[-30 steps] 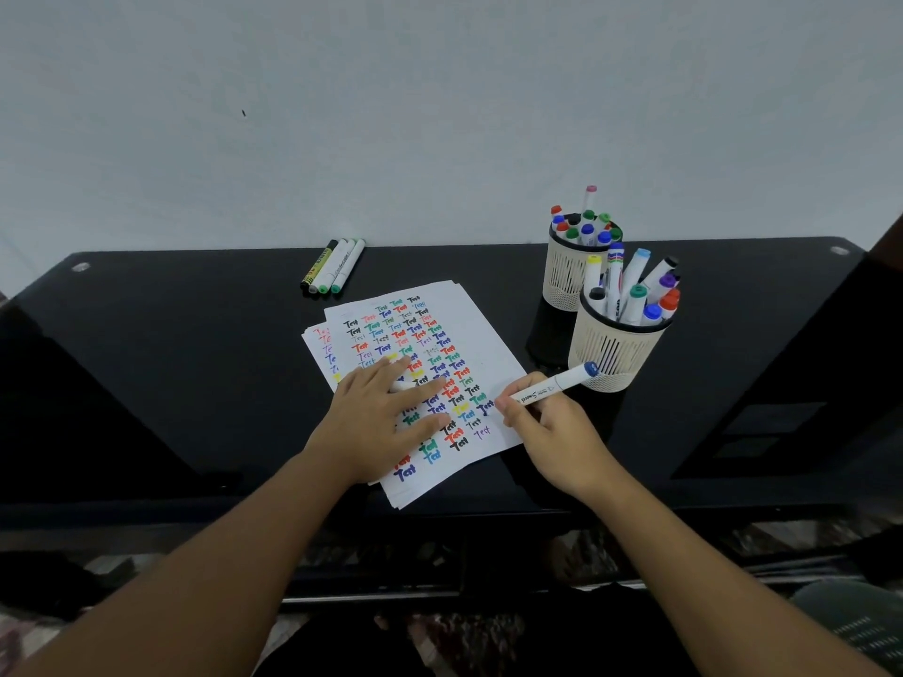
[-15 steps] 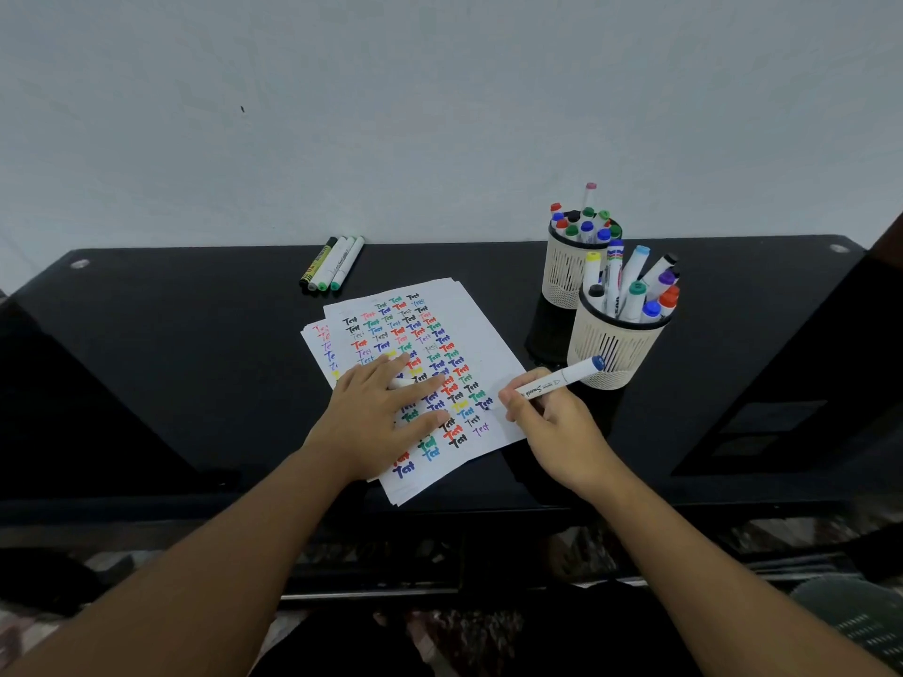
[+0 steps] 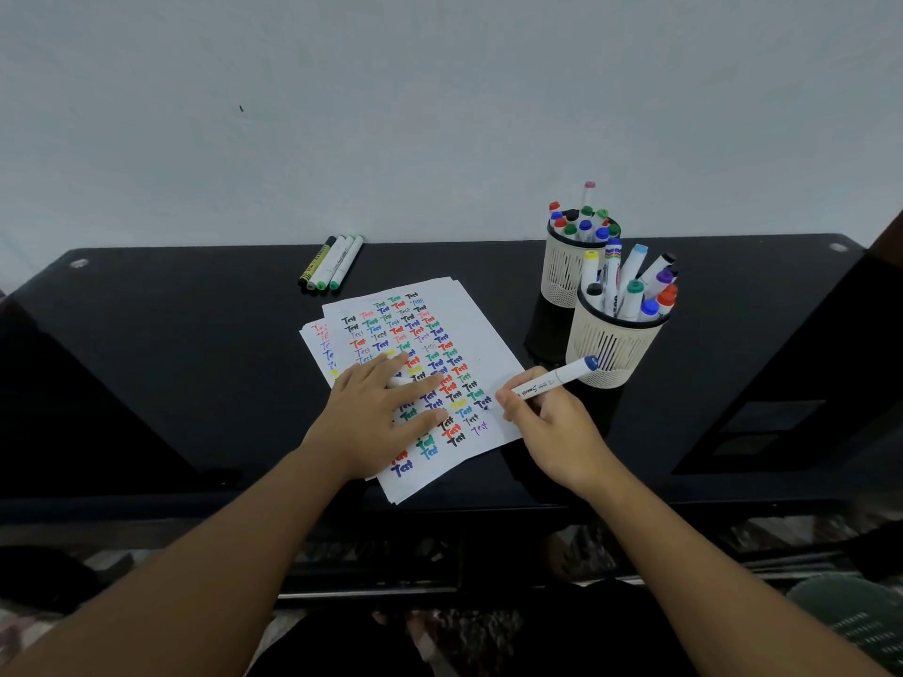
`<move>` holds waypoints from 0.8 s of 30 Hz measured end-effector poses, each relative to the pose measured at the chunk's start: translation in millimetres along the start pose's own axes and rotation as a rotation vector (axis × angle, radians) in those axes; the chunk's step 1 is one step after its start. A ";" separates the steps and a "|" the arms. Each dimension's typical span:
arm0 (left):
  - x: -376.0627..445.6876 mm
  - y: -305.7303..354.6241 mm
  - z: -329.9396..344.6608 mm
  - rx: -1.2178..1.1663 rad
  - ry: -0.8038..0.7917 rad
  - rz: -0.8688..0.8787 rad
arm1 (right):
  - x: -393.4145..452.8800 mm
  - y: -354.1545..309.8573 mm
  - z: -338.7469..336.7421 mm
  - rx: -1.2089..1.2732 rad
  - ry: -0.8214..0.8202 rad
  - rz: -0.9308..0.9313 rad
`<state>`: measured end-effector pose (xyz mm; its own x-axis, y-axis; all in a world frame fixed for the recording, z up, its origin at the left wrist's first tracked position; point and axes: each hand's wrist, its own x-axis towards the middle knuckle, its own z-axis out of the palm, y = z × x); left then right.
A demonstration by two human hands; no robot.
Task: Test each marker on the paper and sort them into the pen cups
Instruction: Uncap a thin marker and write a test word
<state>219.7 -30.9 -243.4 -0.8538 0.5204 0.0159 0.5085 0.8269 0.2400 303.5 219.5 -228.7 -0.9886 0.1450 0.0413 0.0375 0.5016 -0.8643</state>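
- The left hand lies flat, fingers spread, on the paper (rows of coloured "Test").
- The right hand pinches a blue-capped marker, tip at the paper's right edge.
- Two pen cups stand just beyond on the worktop; loose markers lie farther left.

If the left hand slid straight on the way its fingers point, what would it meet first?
The left hand lies flat on the paper, fingers pointing up and right. Going on, it would probably cross the written rows and meet the right hand gripping the marker, well before the near pen cup.
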 end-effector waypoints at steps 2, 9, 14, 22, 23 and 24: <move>0.2 0.7 -0.3 -0.001 0.002 0.002 | -1.0 -2.5 -0.8 -0.037 -0.015 -0.013; -0.5 1.6 -1.7 -0.015 -0.005 -0.001 | -2.8 -1.7 -2.3 0.053 0.045 0.011; -1.7 1.3 -1.8 -0.013 -0.009 -0.005 | -2.2 -3.3 -1.3 0.007 0.029 0.016; -0.5 1.4 -1.4 -0.015 -0.006 -0.003 | -2.9 -5.2 -2.0 -0.007 0.024 0.019; -0.5 1.9 -1.5 -0.018 -0.005 -0.003 | -3.1 -5.2 -2.3 -0.010 0.030 0.019; -0.1 2.0 -1.5 -0.021 -0.005 -0.003 | -3.4 -5.3 -2.4 -0.003 0.042 0.022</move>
<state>220.7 -29.6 -241.5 -0.8549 0.5187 0.0103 0.5032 0.8241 0.2601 306.9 218.4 -223.1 -0.9806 0.1913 0.0431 0.0598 0.5007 -0.8635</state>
